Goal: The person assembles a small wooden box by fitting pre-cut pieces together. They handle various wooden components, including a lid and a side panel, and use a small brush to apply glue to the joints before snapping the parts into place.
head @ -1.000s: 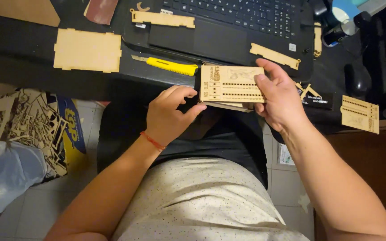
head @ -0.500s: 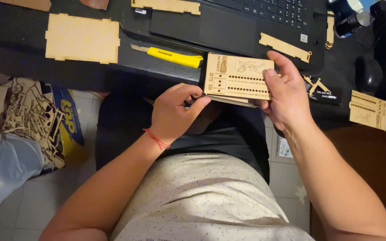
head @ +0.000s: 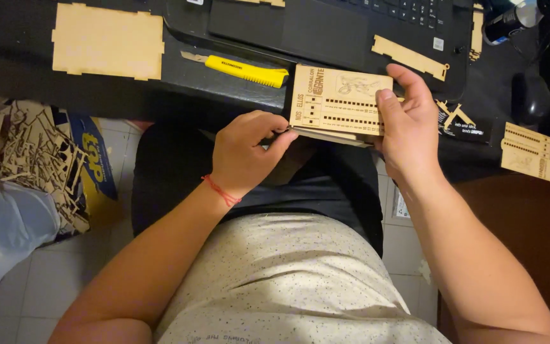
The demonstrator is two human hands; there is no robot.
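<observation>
Both hands are on a laser-cut wooden panel (head: 338, 105) with rows of small slots, held just over the near edge of the black desk (head: 27, 76). The right hand (head: 408, 130) is clamped on the panel's 3 o'clock end, thumb on top and fingers underneath. The left hand (head: 246, 153) pinches at the 7 o'clock corner, where a second thin wooden layer (head: 329, 136) peeks out below the panel.

My take: this looks like lining up two flat pieces, so keep the right hand's grip steady and let the left fingertips do the small nudging. Thin ply tabs probably snap if you force them, so press evenly along the edge, not at one corner.

Around it: a yellow utility knife (head: 243, 69) at 10 o'clock from the panel, a laptop (head: 326, 25) at 12, a bigger plain wooden plate (head: 106, 39) far off at 10, another slotted piece (head: 528, 151) at 3.
</observation>
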